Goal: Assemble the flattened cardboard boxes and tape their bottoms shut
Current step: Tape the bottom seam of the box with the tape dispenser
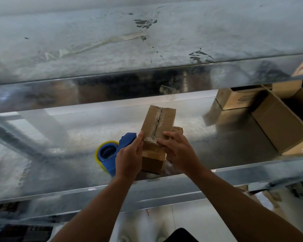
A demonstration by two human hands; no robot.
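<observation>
On the shelf, the dispenser lies just left of the box. The left hand presses flat, fingers straight, against the box's left side. The right hand lies spread over its near right end. The box's long axis and taped seam run away from the person, with both hands equally near. Larger cartons stand well to its right.

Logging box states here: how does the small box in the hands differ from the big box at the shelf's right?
The small box has a taped seam; the big box shows no tape. The left hand and right hand touch the small box; no hand is on the far larger big box. Both are brown cardboard.
</observation>
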